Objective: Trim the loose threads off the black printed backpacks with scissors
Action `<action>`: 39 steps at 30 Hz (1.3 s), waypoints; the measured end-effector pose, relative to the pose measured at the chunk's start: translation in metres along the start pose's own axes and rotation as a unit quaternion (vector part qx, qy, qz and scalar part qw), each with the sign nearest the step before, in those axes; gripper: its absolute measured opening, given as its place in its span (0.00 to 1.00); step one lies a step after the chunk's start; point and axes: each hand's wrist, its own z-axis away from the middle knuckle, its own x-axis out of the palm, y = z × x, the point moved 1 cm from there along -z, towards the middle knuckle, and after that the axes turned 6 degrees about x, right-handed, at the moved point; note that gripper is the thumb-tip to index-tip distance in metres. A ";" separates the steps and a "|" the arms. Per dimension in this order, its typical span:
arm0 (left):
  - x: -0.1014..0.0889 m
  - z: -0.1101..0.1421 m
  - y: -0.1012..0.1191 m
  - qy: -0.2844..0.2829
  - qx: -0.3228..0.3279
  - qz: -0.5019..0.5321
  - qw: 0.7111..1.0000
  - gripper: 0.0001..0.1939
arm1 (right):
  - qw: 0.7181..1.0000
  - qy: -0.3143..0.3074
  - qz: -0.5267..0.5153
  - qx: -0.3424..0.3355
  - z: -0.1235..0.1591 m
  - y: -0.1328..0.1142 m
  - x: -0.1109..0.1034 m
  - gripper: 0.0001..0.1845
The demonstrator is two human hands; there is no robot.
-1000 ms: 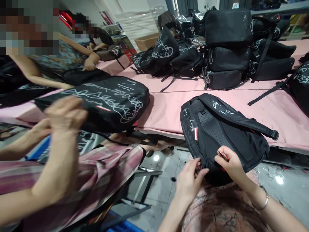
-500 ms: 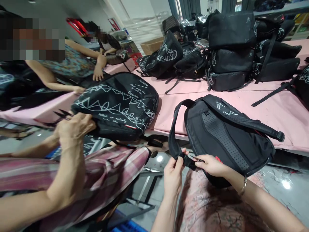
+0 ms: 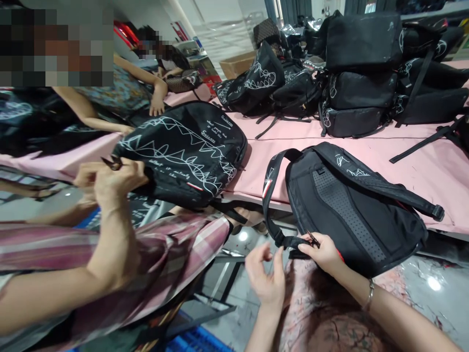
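Observation:
A black backpack (image 3: 304, 190) lies back-panel up at the front edge of the pink-covered table, partly over my lap. One shoulder strap (image 3: 269, 210) loops down from it on the left. My right hand (image 3: 326, 254) is closed around dark thread snips (image 3: 312, 238), their points showing above the fingers, and pinches the strap's lower end by its buckle. Just left of that buckle, my left hand (image 3: 267, 276) is raised with its fingers curled but apart. It holds nothing that I can see.
On my left a co-worker's hand (image 3: 120, 178) holds dark snips beside another black backpack (image 3: 176, 156) with white scribbles. Stacked black backpacks (image 3: 362, 93) stand at the back of the pink table (image 3: 264, 171). Another person's arm (image 3: 157, 93) rests farther left.
My left hand has let go of the strap and moved slightly down and away. My right hand still holds the strap end, and the snips now point upward. The co-worker's hands have shifted.

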 end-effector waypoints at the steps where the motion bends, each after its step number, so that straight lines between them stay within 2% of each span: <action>1: -0.003 0.000 0.001 -0.034 0.032 -0.036 0.998 0.16 | 1.000 0.010 0.018 -0.012 0.001 -0.002 0.000 0.11; 2: -0.005 0.000 0.001 -0.074 0.049 -0.061 0.994 0.14 | 0.999 0.022 0.040 -0.027 0.003 -0.003 0.001 0.10; 4: -0.006 -0.004 0.001 -0.139 0.042 -0.084 0.986 0.12 | 0.994 0.045 0.075 -0.059 0.006 -0.006 0.001 0.07; 7: -0.003 -0.014 -0.002 -0.219 -0.029 -0.061 0.973 0.11 | 0.990 0.062 0.092 -0.092 0.011 -0.006 0.000 0.05; 9: 0.001 -0.018 -0.005 -0.254 -0.101 0.003 0.962 0.10 | 0.988 0.062 0.092 -0.104 0.013 -0.005 0.000 0.04; 11: 0.005 -0.020 -0.006 -0.251 -0.173 0.087 0.949 0.09 | 0.988 0.058 0.092 -0.111 0.014 -0.005 -0.001 0.04; 13: 0.008 -0.019 -0.006 -0.224 -0.213 0.146 0.940 0.10 | 0.988 0.050 0.093 -0.115 0.015 -0.005 -0.002 0.04; 18: 0.018 -0.012 0.006 -0.158 -0.239 0.208 0.935 0.14 | 0.990 0.055 0.101 -0.083 0.016 -0.008 -0.001 0.04; 20: 0.020 -0.009 0.016 -0.148 -0.275 0.294 0.903 0.14 | 0.993 0.055 0.087 -0.061 0.016 -0.009 -0.002 0.05; 22: 0.020 -0.008 0.028 -0.159 -0.305 0.373 0.862 0.14 | 0.997 0.044 0.055 -0.039 0.016 -0.011 -0.004 0.06; 23: 0.020 -0.009 0.033 -0.172 -0.309 0.391 0.850 0.15 | 0.998 0.037 0.034 -0.028 0.016 -0.011 -0.006 0.05; 25: 0.019 -0.011 0.042 -0.208 -0.298 0.388 0.847 0.15 | 0.999 0.032 -0.005 -0.012 0.018 -0.012 -0.008 0.06; 28: 0.020 -0.014 0.048 -0.239 -0.267 0.370 0.857 0.16 | 0.997 0.067 -0.030 -0.013 0.023 -0.014 -0.013 0.08; 30: 0.021 -0.014 0.046 -0.230 -0.250 0.349 0.873 0.16 | 0.996 0.088 -0.005 -0.026 0.026 -0.016 -0.015 0.07; 33: 0.019 -0.009 0.038 -0.221 -0.198 0.287 0.911 0.13 | 0.995 0.075 0.034 -0.051 0.027 -0.018 -0.017 0.04; 34: 0.017 -0.007 0.035 -0.217 -0.156 0.253 0.930 0.12 | 0.995 0.069 0.036 -0.056 0.026 -0.019 -0.017 0.04; 36: 0.011 -0.002 0.030 -0.206 -0.031 0.163 0.964 0.09 | 0.995 0.069 0.033 -0.059 0.024 -0.018 -0.016 0.04; 37: 0.007 0.000 0.029 -0.197 0.039 0.114 0.973 0.09 | 0.995 0.071 0.029 -0.059 0.023 -0.017 -0.015 0.03; 39: 0.001 0.002 0.027 -0.180 0.157 0.032 0.970 0.13 | 0.995 0.073 0.026 -0.060 0.021 -0.015 -0.012 0.03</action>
